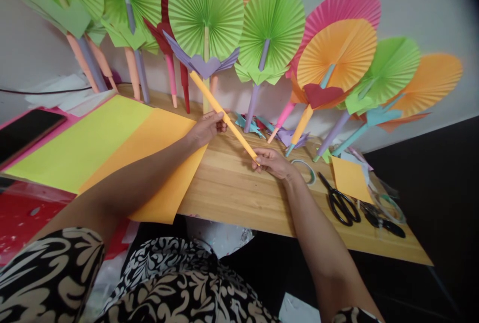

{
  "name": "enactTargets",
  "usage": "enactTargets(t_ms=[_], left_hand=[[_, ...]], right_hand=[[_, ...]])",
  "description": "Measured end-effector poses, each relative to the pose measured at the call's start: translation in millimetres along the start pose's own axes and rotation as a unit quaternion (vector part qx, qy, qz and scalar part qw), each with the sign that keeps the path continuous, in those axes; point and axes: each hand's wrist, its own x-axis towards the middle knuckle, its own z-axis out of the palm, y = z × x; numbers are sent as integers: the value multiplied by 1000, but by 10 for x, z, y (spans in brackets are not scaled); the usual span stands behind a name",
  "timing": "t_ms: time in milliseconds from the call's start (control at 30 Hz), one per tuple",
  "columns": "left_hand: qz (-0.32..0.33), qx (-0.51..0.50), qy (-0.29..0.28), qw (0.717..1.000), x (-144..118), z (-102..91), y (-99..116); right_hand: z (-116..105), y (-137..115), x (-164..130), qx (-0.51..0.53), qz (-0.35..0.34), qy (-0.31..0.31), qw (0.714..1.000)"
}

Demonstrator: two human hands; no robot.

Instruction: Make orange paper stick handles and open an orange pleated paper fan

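A long, thin orange-yellow rolled paper tube (239, 136) slants across the view above the wooden table (228, 183). My left hand (208, 127) pinches it near its middle, thumb on top. Its lower right end is gripped between the thumb and fingers of my right hand (272, 162). The tube's upper end points at a purple paper heart (205, 67) on a green pleated paper fan (205, 11) behind it. Under my left forearm lie a sheet of orange paper (175, 148) and a yellow-green sheet (86, 143).
Several paper fans on rolled stems, such as an orange one (337, 53), lean against the wall. At right lie black scissors (342, 205), a tape roll (305, 170), an orange paper square (351, 179) and a black-handled tool (383, 220). A phone (32, 136) rests at far left.
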Motion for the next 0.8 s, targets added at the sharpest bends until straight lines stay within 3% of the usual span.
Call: enactTargets(t_ms=[800], left_hand=[[4,42,-4,999,13,-1,-35]], right_hand=[[48,1,-1,-9,-6,4,1000]])
